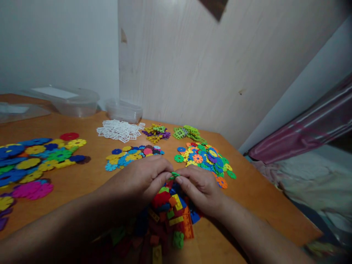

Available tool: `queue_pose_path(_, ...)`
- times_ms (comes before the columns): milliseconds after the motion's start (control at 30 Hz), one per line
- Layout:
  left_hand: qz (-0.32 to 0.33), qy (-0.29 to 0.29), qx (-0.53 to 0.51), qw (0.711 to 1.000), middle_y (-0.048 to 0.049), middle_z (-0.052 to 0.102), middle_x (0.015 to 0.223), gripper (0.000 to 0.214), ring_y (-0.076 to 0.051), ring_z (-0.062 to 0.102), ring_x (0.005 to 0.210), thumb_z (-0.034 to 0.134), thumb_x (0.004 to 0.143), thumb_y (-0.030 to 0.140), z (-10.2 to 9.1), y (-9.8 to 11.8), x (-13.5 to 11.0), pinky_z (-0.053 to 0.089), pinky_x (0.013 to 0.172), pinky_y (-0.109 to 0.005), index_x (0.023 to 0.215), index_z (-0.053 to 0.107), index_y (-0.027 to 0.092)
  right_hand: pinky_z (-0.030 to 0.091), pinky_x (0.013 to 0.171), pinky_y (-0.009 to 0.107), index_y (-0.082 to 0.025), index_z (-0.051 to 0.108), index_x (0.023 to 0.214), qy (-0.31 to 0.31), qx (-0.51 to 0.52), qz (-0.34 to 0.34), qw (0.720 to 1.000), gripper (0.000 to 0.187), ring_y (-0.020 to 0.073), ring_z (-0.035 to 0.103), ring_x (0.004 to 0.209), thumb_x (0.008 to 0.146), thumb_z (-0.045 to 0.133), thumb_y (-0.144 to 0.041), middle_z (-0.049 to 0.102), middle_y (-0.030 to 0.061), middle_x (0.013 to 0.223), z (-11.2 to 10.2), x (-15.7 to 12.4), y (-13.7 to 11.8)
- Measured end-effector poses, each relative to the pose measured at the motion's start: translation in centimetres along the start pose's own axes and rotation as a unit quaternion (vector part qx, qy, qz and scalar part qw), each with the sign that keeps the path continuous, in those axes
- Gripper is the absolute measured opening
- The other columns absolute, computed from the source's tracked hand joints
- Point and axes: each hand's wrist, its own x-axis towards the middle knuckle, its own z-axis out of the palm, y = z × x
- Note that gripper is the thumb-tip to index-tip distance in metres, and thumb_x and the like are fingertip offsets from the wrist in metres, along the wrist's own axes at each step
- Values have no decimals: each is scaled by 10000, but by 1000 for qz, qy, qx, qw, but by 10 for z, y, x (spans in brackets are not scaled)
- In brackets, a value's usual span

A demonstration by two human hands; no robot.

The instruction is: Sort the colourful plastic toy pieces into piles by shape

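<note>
Between the fingertips of both hands is a small green flower-shaped disc (pixel 174 176), partly covered by the fingers. My left hand (pixel 154 176) pinches it from the left, and my right hand (pixel 202 187) pinches it from the right. Whether it is one disc or two joined cannot be made out. Just below the hands lies a heap of building bricks (pixel 176 209) in red, yellow, green, blue and orange. Beyond my right hand spreads a pile of small notched discs (pixel 211 159) in many colours. Another pile of small discs (pixel 132 156) sits behind my left hand.
Large notched discs (pixel 35 157) cover the table's left side. White lattice pieces (pixel 121 130), yellow-purple pieces (pixel 156 132) and green lattice pieces (pixel 189 132) lie along the back. Clear plastic tubs (pixel 77 102) stand at the back left. A wall panel (pixel 187 73) borders the wooden table (pixel 261 205).
</note>
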Motion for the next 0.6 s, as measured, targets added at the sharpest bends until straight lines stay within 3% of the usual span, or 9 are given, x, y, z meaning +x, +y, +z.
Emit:
queue_pose_path(133,-38,51,-21,998,-47,753,929,308,-197,672,820,511,977,440,-15,-6,2,517,748,-310,1021,736,233,529,783,294,-235,749,1029,88,-66,69,992,198,149,695,858,1042,577,-331,768,16,935,-11,0,24)
queue_pose_path(300,-161,182,19,970,-25,736,852,369,-194,649,785,502,914,507,-52,-28,0,480,731,-304,939,719,210,509,793,355,-215,774,948,220,-231,196,927,318,216,672,860,974,604,-482,742,61,904,-44,-6,85)
queue_pose_path(433,-295,245,117,916,-28,722,856,452,-203,623,778,485,878,523,-84,-50,-8,459,736,-305,1028,738,181,474,797,389,-202,789,949,234,-289,238,897,364,246,636,868,937,576,-497,714,85,897,-60,-16,119)
queue_pose_path(600,-430,299,137,841,-37,710,924,495,-215,605,781,523,885,528,-114,-65,-24,454,720,-316,1166,742,185,445,817,406,-213,806,950,196,-320,247,893,383,258,607,896,909,546,-492,691,88,887,-57,-22,130)
